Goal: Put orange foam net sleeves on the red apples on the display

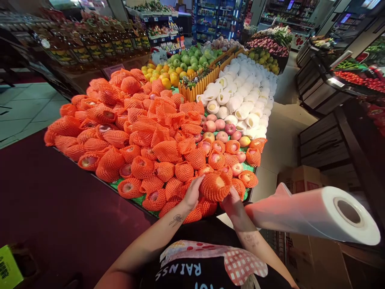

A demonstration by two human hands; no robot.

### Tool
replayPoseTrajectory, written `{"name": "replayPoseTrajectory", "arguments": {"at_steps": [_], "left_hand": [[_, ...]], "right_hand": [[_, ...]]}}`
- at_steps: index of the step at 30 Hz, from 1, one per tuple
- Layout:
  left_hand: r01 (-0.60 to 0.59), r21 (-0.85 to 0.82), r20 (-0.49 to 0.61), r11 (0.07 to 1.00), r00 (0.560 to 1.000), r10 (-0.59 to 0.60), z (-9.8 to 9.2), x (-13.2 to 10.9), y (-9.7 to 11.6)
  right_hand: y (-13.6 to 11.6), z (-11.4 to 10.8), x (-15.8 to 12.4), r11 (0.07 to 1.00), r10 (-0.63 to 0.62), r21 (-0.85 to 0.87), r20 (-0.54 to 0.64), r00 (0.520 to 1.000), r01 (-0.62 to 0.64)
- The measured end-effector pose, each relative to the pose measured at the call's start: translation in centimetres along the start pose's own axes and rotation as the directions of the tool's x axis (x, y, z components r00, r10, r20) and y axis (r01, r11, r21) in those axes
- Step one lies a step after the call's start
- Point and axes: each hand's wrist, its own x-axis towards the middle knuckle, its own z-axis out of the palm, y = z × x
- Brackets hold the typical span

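Note:
Between my two hands, just above the front edge of the fruit display, is an apple in an orange foam net [215, 185]. My left hand [194, 193] grips its left side, fingers partly behind the net. On the right side my right hand [233, 199] is closed against it, with most fingers hidden. Many more orange-netted apples [141, 166] are heaped to the left and in front. Bare red apples [222, 136] lie just beyond my hands on green matting [138, 199].
A big roll of clear plastic bags [313, 212] juts in at the right. Fruit in white foam nets [240, 96], oranges [165, 76] and green fruit [192, 58] lie behind a small wooden fence [192, 93]. Cardboard boxes [300, 178] stand at the lower right.

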Motion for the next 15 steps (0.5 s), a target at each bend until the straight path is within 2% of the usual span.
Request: {"name": "replayPoseTrajectory", "arguments": {"at_steps": [2, 5, 7, 9, 12, 15], "left_hand": [[-0.033, 0.05, -0.003, 0.998, 0.999, 0.034, 0.0, 0.1, 0.1], [-0.067, 0.21, -0.077, 0.975, 0.993, 0.084, -0.2, 0.1, 0.4], [-0.086, 0.325, -0.063, 0.942, 0.992, 0.113, -0.3, -0.2, 0.9], [-0.171, 0.42, 0.089, 0.891, 0.985, 0.147, -0.2, -0.9, 1.7], [-0.329, 0.506, 0.367, 0.797, 0.919, 0.146, 0.3, -2.2, 3.2], [-0.397, 0.521, 0.51, 0.756, 0.855, 0.097, 0.8, -3.1, 4.6]], "right_hand": [[-0.3, 0.8, 0.0, 0.999, 0.005, -0.04, 0.023, 1.0, -0.005], [-1.4, 1.8, -0.9, 0.994, 0.056, -0.094, 0.027, 0.998, -0.053], [-2.0, 2.2, -1.8, 0.99, 0.097, -0.105, 0.031, 0.995, -0.093], [-2.3, 2.1, -2.8, 0.987, 0.097, -0.134, 0.044, 0.994, -0.09], [-1.9, 1.6, -4.0, 0.977, 0.089, -0.2, 0.1, 0.991, -0.067], [-1.4, 0.8, -4.9, 0.985, 0.075, -0.165, 0.123, 0.99, -0.054]]}}
